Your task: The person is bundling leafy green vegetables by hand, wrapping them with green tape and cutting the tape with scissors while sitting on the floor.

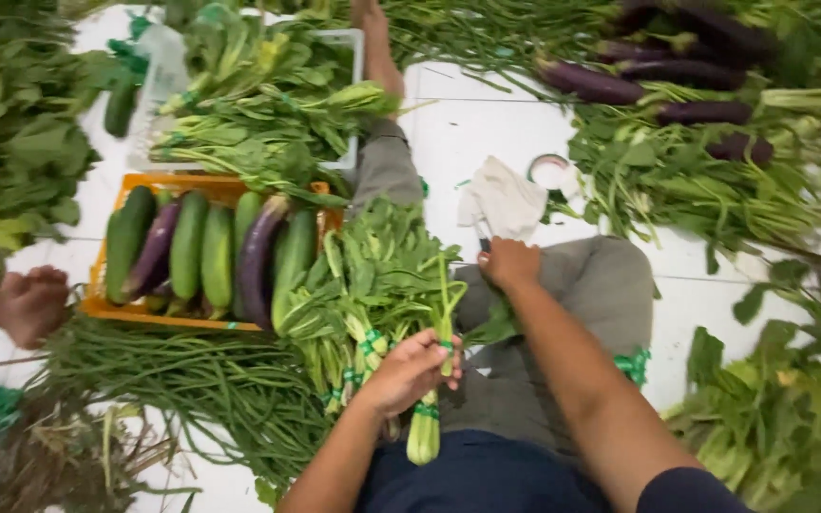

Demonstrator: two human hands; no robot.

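Centrally, we logged one bundle of leafy greens point(427, 399), tied with green bands, gripped in our left hand point(409, 370). The fingers were wrapped narrowly around the stalks. The bundle's long axis ran near to far: pale cut stems pointed toward us over the lap, leaves pointed away. It lay just left of the right hand, so the left hand was the one on it and the right the nearer free neighbour.

Right hand point(508, 263): closed around something dark and small at the far side of the knee, touching a white cloth point(503, 201); we could not tell what it held.

Adjacent stock, left of the held bundle: a pile of banded green bunches point(363, 294), leaves pointing far, stems near, touching the held bundle.

Far left: an orange crate point(106, 309) holding cucumbers point(188, 243) and purple eggplants point(256, 258), lying lengthwise near to far.

Near left: long beans point(192, 380) spread on the white tiled floor point(472, 133).

Far right: more eggplants point(591, 84) on loose greens.

Left edge: another person's bare foot point(32, 302), well apart from our hands.
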